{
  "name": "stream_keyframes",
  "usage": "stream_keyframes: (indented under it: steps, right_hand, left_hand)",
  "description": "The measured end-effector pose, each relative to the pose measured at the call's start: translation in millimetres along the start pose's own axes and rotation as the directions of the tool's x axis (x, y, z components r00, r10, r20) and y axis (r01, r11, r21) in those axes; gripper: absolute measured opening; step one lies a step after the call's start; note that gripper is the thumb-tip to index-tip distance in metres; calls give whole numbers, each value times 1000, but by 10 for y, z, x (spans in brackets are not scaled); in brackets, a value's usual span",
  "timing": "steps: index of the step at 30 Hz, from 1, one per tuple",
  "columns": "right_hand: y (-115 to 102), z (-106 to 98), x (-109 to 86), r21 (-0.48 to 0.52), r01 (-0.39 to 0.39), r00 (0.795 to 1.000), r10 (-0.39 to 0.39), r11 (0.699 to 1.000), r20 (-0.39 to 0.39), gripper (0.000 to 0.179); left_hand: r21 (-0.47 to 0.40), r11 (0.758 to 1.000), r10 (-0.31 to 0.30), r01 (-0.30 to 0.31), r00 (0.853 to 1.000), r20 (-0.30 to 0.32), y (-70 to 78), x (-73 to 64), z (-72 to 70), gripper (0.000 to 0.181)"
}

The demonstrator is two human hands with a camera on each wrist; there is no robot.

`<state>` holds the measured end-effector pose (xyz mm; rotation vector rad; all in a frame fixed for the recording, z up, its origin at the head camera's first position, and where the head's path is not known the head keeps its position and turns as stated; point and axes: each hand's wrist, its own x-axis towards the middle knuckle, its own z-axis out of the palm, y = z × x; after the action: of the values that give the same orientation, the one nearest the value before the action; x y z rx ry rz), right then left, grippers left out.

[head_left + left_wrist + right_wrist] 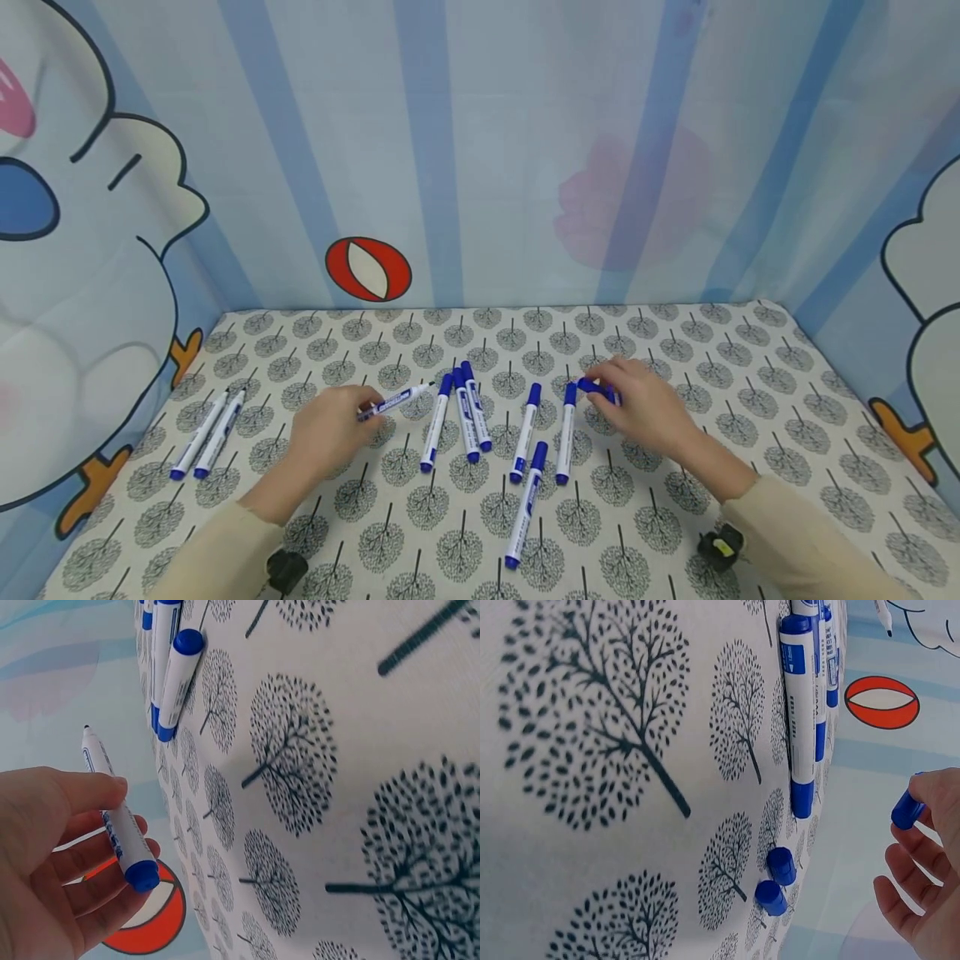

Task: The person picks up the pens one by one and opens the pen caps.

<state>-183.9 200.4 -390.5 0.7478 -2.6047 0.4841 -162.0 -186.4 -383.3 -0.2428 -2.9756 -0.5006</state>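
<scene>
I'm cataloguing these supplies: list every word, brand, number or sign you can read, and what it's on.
No text is readable for certain.
Marker in the left hand: blue print, too small and blurred.
Markers on the cloth: print too small or blurred.
Blue cap in the right hand: none readable.

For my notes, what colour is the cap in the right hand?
The cap is blue, clearest in the right wrist view.

tree-patterned cloth (pixel 637 500), blue-striped backdrop (pixel 510 167), printed red oval (pixel 341 268)

Two markers (pixel 220 435) left, six (pixel 465 415) mid-tablecloth (pixel 420 546)
</scene>
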Motion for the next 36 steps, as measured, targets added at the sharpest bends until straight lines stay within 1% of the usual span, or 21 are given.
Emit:
stream_keyframes:
  steps: [4,9,14,16,20,23,30,36]
  right_hand:
    - [37,-12,-8,-3,-10,1000,10,1000,-6,24]
    - [76,-28,-29,-4,-40,999,40,999,2,24]
    - [123,-17,-43,-3,-45,999,45,999,-6,26]
    - [141,-14,-46,0,-47,999,47,999,-9,26]
    - [169,-35,-47,24,-72,997,72,997,7,26]
    - [187,-53,-48,31,-88,996,87,996,18,26]
    - [230,-81,-60,30,-152,987,150,988,60,25]
    - [272,-85,-86,3,-165,985,164,986,52,24]
  left_hand:
    - [3,1000,-19,19,1000,-8,-82,-17,-22,24]
    - [-11,998,-60,60,998,-4,-171,-42,-48,26]
    - [-6,997,-75,75,996,-39,-274,-70,-63,27]
    - [-3,996,-91,91,995,-35,-306,-82,-76,27]
    - [0,991,-134,134,991,-8,-364,-110,-112,27]
    - [-1,988,-153,153,988,-2,-418,-132,-130,27]
    - [2,982,-187,187,982,-8,-559,-171,-154,29]
    - [17,971,-236,237,972,-14,-634,-219,-187,33]
